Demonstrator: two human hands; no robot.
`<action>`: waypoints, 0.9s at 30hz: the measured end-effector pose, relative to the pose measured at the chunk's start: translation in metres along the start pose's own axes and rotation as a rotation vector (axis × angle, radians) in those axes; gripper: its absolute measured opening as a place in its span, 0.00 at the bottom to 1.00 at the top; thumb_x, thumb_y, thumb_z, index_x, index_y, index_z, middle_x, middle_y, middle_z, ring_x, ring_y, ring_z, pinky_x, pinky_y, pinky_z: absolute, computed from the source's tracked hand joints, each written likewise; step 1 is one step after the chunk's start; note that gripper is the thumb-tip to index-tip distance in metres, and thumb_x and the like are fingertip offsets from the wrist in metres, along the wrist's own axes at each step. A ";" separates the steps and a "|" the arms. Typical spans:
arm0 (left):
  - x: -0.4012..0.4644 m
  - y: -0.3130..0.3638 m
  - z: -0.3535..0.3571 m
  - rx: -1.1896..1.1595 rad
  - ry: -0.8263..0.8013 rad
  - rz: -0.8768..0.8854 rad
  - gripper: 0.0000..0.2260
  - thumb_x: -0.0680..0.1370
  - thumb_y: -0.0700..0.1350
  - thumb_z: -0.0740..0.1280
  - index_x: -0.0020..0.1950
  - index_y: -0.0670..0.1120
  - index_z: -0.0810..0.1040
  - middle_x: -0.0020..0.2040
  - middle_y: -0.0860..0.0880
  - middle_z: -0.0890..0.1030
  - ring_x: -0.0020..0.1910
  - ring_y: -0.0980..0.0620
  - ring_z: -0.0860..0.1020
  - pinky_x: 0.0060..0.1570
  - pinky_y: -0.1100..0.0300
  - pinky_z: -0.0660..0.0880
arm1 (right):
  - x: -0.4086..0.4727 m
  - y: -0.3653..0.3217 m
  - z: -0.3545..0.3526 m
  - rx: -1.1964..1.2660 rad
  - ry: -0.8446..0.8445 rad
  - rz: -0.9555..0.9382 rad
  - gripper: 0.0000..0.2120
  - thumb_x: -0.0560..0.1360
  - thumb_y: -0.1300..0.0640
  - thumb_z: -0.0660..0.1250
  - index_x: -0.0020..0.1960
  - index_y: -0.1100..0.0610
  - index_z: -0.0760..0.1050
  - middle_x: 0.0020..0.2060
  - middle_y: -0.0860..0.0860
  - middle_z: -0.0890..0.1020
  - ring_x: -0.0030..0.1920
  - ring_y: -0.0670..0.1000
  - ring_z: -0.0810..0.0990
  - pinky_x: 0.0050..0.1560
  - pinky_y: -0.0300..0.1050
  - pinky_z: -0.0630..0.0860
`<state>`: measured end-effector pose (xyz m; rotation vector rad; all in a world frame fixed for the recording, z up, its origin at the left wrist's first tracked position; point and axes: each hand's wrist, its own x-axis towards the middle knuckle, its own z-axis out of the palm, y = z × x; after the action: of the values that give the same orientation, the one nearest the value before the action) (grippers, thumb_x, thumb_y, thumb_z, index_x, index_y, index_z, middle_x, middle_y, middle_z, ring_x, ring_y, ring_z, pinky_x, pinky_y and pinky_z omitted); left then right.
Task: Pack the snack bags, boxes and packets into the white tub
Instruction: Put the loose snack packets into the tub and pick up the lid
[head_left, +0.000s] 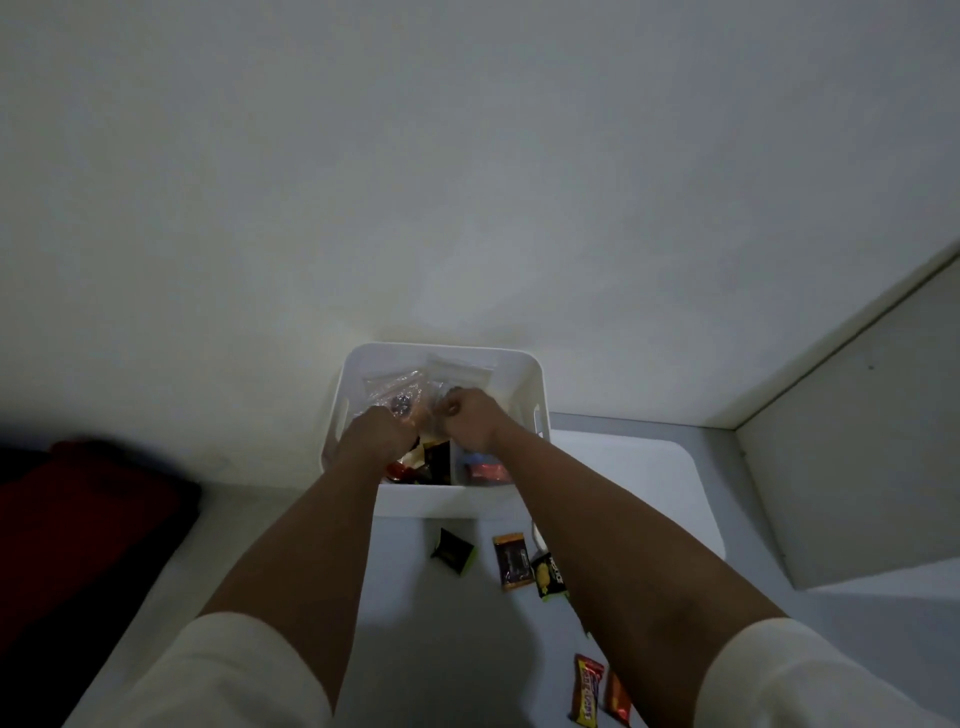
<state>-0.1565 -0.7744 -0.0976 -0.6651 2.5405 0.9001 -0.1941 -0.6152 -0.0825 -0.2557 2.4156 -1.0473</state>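
Fingers of both hands curled, left hand (375, 426) and right hand (470, 420) gripping clear bag (410, 392) over white tub (524, 384).

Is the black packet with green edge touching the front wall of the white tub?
Apart. The head view shows bare surface between the black packet and the white tub.

**Dim light, soft focus over the packing table**

You work in low, greyish light. The white wall (467, 156) glows palest just above the white tub (447, 501); the near left corner falls to black. Detail is soft and grainy, and straight edges bow at far right.
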 end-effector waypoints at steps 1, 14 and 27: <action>-0.008 0.004 -0.001 -0.023 0.048 0.033 0.13 0.71 0.53 0.69 0.42 0.43 0.80 0.43 0.44 0.84 0.42 0.45 0.82 0.45 0.55 0.79 | -0.006 0.001 -0.008 0.032 0.085 -0.019 0.07 0.75 0.64 0.68 0.50 0.59 0.84 0.48 0.52 0.85 0.50 0.51 0.81 0.49 0.39 0.77; -0.136 -0.007 0.117 -0.072 0.201 0.448 0.04 0.77 0.49 0.66 0.45 0.51 0.80 0.43 0.51 0.83 0.44 0.48 0.81 0.45 0.53 0.77 | -0.169 0.160 -0.050 0.115 0.662 0.158 0.08 0.76 0.57 0.64 0.51 0.51 0.80 0.39 0.46 0.82 0.40 0.51 0.81 0.41 0.43 0.74; -0.092 -0.074 0.261 0.362 0.123 0.324 0.37 0.74 0.65 0.59 0.78 0.47 0.65 0.78 0.34 0.61 0.76 0.29 0.59 0.66 0.30 0.65 | -0.228 0.345 -0.005 -0.258 0.346 0.364 0.18 0.79 0.53 0.62 0.67 0.55 0.75 0.64 0.58 0.76 0.61 0.62 0.76 0.57 0.57 0.77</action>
<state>0.0055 -0.6249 -0.2809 -0.2082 2.8691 0.4767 0.0082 -0.2937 -0.2473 0.2979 2.7649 -0.6571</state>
